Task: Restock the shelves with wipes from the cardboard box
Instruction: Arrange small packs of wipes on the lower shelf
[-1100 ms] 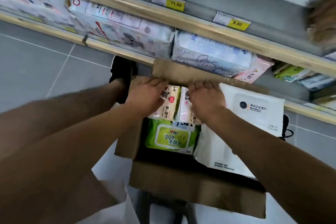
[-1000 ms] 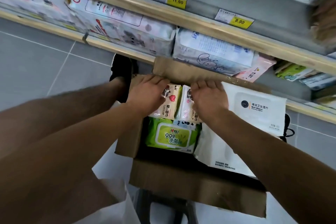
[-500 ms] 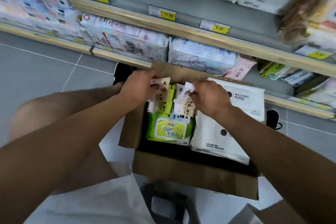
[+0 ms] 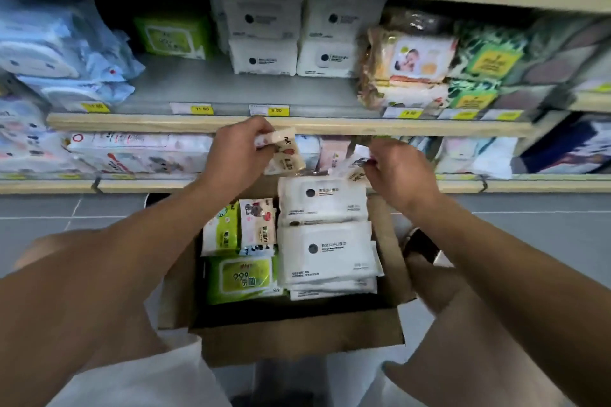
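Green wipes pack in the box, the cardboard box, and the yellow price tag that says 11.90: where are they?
Green wipes pack (image 4: 243, 277): head view, on its front label.
Cardboard box (image 4: 297, 337): head view, on its near wall.
11.90 price tag (image 4: 202, 108): head view, on its yellow part.

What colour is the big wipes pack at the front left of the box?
Lime green wipes pack, pale label; head view.

We see an open brown cardboard box (image 4: 297, 337) holding a green wipes pack (image 4: 243, 277), white packs (image 4: 327, 251) and small upright packs (image 4: 256, 224); two small cream packs (image 4: 286, 152) are raised before the half-bare middle shelf (image 4: 211, 89).
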Action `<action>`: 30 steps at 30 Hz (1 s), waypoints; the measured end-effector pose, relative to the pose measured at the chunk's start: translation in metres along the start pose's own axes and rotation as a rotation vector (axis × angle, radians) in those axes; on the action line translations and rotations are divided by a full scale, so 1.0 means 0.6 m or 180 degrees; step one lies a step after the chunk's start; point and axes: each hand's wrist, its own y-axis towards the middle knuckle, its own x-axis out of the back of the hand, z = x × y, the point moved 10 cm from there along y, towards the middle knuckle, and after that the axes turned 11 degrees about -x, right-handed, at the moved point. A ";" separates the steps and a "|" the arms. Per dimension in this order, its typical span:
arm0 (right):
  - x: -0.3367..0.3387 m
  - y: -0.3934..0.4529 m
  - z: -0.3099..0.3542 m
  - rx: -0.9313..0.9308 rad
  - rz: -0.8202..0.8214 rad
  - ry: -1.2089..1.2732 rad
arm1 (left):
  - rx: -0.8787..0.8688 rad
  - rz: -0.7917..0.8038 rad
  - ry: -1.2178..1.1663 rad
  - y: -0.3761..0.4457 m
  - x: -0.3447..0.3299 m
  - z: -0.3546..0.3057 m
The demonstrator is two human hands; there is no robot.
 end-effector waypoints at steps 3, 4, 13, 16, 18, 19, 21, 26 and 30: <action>0.009 0.005 -0.092 -0.0332 -0.0038 -0.0127 | -0.0172 0.0121 -0.0087 0.039 -0.060 -0.057; 0.009 0.006 -0.121 -0.0434 -0.0034 -0.0171 | -0.0228 0.0152 -0.0120 0.050 -0.081 -0.073; -0.020 0.024 -0.352 -0.0925 -0.0142 -0.0122 | -0.0472 0.0509 -0.0317 0.128 -0.286 -0.154; -0.050 0.043 -0.415 -0.1059 -0.0265 -0.0113 | -0.0619 0.0704 -0.0355 0.146 -0.360 -0.167; -0.074 0.057 -0.444 -0.1053 -0.0384 -0.0134 | -0.0615 0.0820 -0.0380 0.154 -0.404 -0.165; -0.088 0.066 -0.457 -0.1026 -0.0458 -0.0128 | -0.0602 0.0872 -0.0373 0.159 -0.426 -0.162; -0.116 0.085 -0.478 -0.0955 -0.0589 -0.0181 | -0.0594 0.0958 -0.0333 0.170 -0.462 -0.157; -0.198 0.144 -0.502 -0.0774 -0.0654 -0.0419 | -0.0490 0.1087 -0.0185 0.203 -0.529 -0.125; -0.264 0.186 -0.511 -0.0756 -0.0625 -0.0539 | -0.0528 0.1134 -0.0181 0.218 -0.561 -0.106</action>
